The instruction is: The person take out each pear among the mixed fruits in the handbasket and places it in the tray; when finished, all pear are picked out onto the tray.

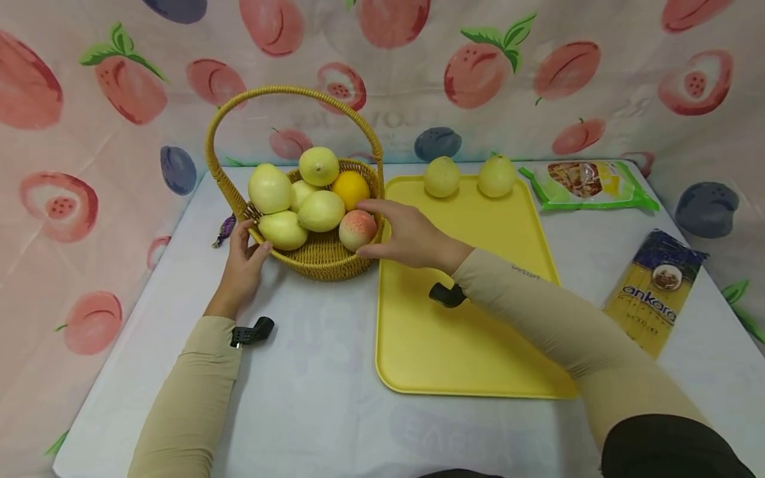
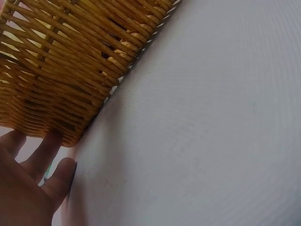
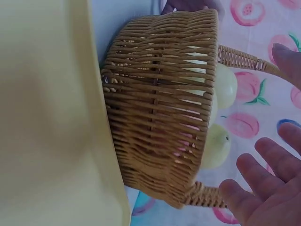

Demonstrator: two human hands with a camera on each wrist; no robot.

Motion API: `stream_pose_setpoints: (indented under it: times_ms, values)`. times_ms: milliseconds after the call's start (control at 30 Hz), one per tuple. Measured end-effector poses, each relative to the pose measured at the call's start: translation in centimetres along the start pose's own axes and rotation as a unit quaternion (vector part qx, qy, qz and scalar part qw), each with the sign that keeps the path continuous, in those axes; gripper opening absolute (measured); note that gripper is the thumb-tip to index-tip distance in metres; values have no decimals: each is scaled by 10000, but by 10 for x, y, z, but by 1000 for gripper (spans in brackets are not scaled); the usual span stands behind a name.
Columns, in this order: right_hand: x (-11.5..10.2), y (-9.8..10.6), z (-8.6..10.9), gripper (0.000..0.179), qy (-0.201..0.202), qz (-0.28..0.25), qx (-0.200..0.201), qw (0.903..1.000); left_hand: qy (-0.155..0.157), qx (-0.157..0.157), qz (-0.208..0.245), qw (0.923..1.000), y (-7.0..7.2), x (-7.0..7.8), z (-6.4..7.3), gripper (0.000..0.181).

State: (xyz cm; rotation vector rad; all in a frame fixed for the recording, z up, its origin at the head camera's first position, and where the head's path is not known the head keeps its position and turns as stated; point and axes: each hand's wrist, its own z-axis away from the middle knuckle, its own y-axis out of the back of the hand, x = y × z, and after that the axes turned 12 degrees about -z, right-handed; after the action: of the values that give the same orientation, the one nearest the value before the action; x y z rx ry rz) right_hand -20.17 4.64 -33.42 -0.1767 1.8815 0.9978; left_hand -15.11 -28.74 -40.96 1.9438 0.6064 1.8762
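A wicker basket (image 1: 325, 265) with a tall arched handle holds several pale yellow-green, pear-like fruits (image 1: 321, 211), an orange (image 1: 350, 190) and a reddish peach (image 1: 358, 230). My left hand (image 1: 240, 271) is at the basket's left front side; its fingers touch the outer wall fairly straight, as the left wrist view shows. My right hand (image 1: 412, 236) is over the basket's right rim, thumb and fingers spread on either side of the peach. Apart from the weave, its spread fingers (image 3: 261, 176) show in the right wrist view with nothing visible between them.
Right of the basket lies a yellow tray (image 1: 466, 358), with two pale round fruits (image 1: 442, 177) at its far edge. Beyond it are a green-edged packet (image 1: 592, 186) and a pasta packet (image 1: 656, 289). A small purple-wrapped item (image 1: 224, 230) lies left of the basket. A fruit-printed cloth (image 1: 382, 86) hangs behind.
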Motion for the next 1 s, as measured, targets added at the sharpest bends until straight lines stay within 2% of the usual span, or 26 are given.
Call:
stream_pose_setpoints:
  times_ms: [133,333,533,833,1000]
  values:
    - [1,-8,-13,77,-33,-185,-61,9998,48,-40,-31,10000,1,0,0,63]
    - [5,-22,-34,80,-441,-53,-185,9988,42,-54,-11,10000,2,-1,-1,64]
    - [9,-33,-51,79,-520,-14,-117,9986,-8,-31,36,10000,0,-3,-2,63]
    - [11,-43,-70,78,-685,-16,35,9976,44,-37,33,10000,0,-3,-1,62]
    - [13,-44,-79,76,-790,144,-52,9968,10,19,181,9998,-1,-3,-2,62]
